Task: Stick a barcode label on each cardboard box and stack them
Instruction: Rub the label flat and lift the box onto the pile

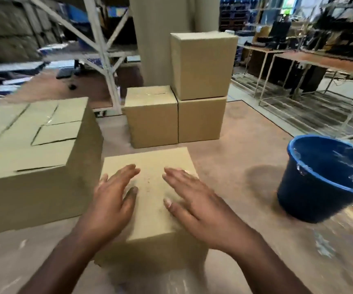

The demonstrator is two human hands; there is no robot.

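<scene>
A small plain cardboard box (150, 166) sits on the brown table right in front of me. My left hand (112, 200) hovers over its left half and my right hand (194, 200) over its right half, both flat with fingers spread and holding nothing. Whether the palms touch the box top I cannot tell. Farther back stand three more boxes: one low box (151, 117), a second low box (201, 119) beside it, and a third box (202, 64) stacked on that one. No barcode label shows on any box.
A large cardboard carton (29, 153) fills the table's left side, close to my left hand. A blue plastic bucket (323, 183) stands at the right. Behind the stack rises a thick pillar (160, 39). Metal racks and tables lie beyond the table edge.
</scene>
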